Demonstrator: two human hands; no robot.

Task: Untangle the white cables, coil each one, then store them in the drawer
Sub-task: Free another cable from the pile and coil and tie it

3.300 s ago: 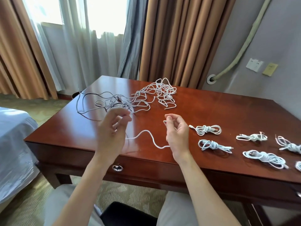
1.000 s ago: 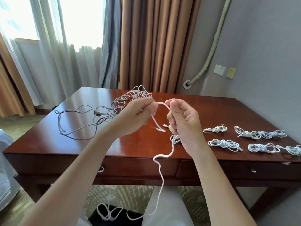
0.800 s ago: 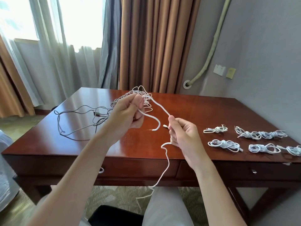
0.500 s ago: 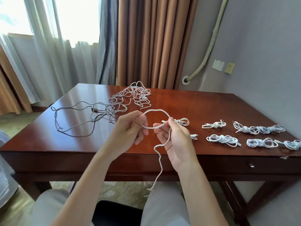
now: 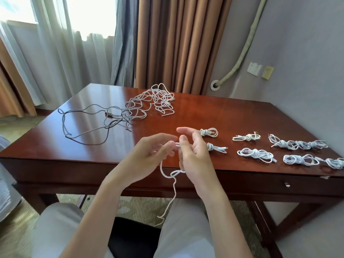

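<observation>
- The left hand (image 5: 149, 151) and right hand (image 5: 193, 155) both pinch 1 white cable (image 5: 172, 175) above the worktop's (image 5: 214, 116) near edge; its tail hangs toward the lap.
- Coiling should go best with even loops and steady tension, gathering the slack before wrapping the end.
- Beyond the hands, to the right, lie about 8 coiled bundles (image 5: 256, 154); the farthest right overlap, so the count is uncertain.
- Farthest back sits 1 tangled heap (image 5: 149, 103).
- The drawer (image 5: 286, 184) looks closed.
</observation>
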